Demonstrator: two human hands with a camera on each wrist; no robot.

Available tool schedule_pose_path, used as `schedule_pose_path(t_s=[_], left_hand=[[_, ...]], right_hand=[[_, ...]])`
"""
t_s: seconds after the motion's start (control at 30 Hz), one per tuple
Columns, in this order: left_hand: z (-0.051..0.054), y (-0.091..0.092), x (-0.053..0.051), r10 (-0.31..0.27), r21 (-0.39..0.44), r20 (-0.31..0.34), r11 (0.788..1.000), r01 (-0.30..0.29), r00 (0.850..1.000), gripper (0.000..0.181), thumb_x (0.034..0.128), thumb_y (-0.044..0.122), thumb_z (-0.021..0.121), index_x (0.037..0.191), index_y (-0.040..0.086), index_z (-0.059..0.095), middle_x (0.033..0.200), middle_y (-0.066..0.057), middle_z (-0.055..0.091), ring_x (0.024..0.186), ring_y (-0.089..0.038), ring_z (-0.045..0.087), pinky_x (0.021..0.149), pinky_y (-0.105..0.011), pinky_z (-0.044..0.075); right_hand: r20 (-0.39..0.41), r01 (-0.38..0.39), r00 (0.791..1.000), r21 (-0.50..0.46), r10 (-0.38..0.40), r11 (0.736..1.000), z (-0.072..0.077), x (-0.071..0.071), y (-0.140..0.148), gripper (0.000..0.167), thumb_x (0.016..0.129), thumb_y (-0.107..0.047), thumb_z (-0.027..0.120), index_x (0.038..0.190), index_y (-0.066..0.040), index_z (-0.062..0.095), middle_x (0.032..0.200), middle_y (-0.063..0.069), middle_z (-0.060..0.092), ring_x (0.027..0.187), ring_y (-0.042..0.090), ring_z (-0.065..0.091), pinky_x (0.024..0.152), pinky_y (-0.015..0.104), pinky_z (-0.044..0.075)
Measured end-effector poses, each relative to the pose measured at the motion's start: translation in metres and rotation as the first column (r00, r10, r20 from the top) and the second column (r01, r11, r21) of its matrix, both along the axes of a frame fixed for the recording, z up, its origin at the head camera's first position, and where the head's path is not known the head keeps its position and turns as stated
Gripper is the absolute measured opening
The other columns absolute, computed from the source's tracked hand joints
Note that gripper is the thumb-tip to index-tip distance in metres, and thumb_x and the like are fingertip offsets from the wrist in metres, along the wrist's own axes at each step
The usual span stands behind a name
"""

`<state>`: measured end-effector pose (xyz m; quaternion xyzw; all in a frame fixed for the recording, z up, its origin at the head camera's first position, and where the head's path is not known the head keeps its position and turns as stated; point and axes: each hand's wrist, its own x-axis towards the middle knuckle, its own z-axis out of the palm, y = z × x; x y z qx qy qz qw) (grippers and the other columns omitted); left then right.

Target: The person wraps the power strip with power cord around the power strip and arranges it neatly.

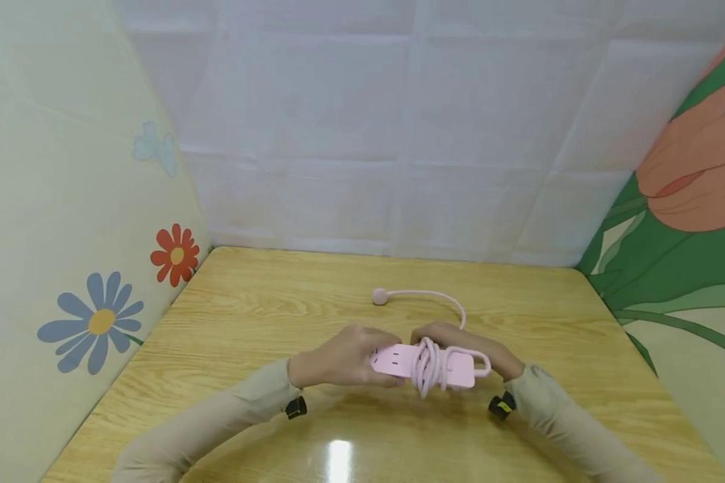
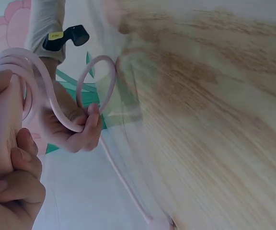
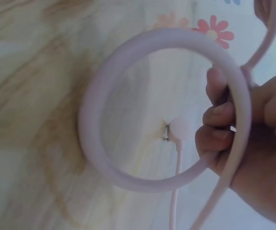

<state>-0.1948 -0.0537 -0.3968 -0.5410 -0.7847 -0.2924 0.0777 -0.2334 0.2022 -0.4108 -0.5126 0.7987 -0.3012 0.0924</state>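
Above the table, my left hand (image 1: 350,355) grips the left end of a pink power strip (image 1: 403,360), its outlet face turned toward me. Several turns of pink cord (image 1: 424,369) wrap around the strip's middle. My right hand (image 1: 480,342) is behind the strip's right part. In the right wrist view, the right hand's fingers (image 3: 219,115) pinch the cord, which forms a round loop (image 3: 92,124) beside them. From there the free cord runs back to a round pink plug (image 1: 380,296) lying on the table. The strip hides part of my right hand in the head view.
The wood-grain table (image 1: 266,295) meets a white cloth backdrop (image 1: 338,134) at the back. Flower-printed cloths stand along the left side (image 1: 36,221) and right side (image 1: 689,268). A black wrist device (image 1: 296,406) sits at the left cuff, another (image 1: 502,406) at the right.
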Motion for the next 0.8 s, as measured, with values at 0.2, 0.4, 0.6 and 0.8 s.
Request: schedule_pose_path(t_s=[0.2,0.4,0.6,0.8], left_hand=[[-0.003,0.004,0.001,-0.023,-0.025,-0.013,0.999,0.023,1.0,0.045,0.0811,0.039,0.081,0.109,0.006,0.068,0.092,0.002,0.07,0.071,0.006,0.053,0.06,-0.006,0.042],[-0.004,0.003,-0.001,-0.005,0.012,0.03,1.0,0.004,1.0,0.042,0.0783,0.035,0.084,0.106,0.007,0.069,0.091,0.003,0.07,0.071,0.005,0.054,0.061,-0.008,0.043],[-0.004,0.001,0.0,-0.003,-0.004,0.055,1.0,0.003,0.998,0.038,0.0796,0.034,0.083,0.102,0.008,0.068,0.089,0.005,0.069,0.07,0.006,0.053,0.059,-0.008,0.043],[-0.003,0.001,0.002,-0.001,-0.014,0.086,1.0,0.002,0.996,0.035,0.0793,0.032,0.084,0.101,0.009,0.068,0.088,0.006,0.067,0.07,0.005,0.053,0.06,-0.008,0.043]], right_hand=[[-0.081,-0.022,0.997,-0.047,0.018,0.999,-0.004,-0.003,0.002,0.008,0.09,-0.002,0.06,0.093,-0.009,0.063,0.085,-0.004,0.06,0.076,0.006,0.054,0.069,0.027,0.05],[-0.24,0.025,0.97,-0.07,-0.041,0.997,-0.011,-0.005,-0.003,0.015,0.088,0.0,0.057,0.085,-0.014,0.055,0.077,-0.008,0.054,0.07,0.005,0.05,0.063,0.024,0.047],[-0.368,0.102,0.924,-0.03,-0.106,0.994,-0.022,-0.011,-0.001,0.022,0.09,-0.001,0.059,0.082,-0.018,0.047,0.074,-0.011,0.048,0.066,0.004,0.047,0.059,0.023,0.045],[-0.37,0.166,0.914,-0.031,-0.166,0.986,-0.024,-0.011,0.001,0.022,0.094,-0.003,0.06,0.084,-0.017,0.046,0.072,-0.012,0.043,0.063,0.003,0.044,0.054,0.022,0.042]])
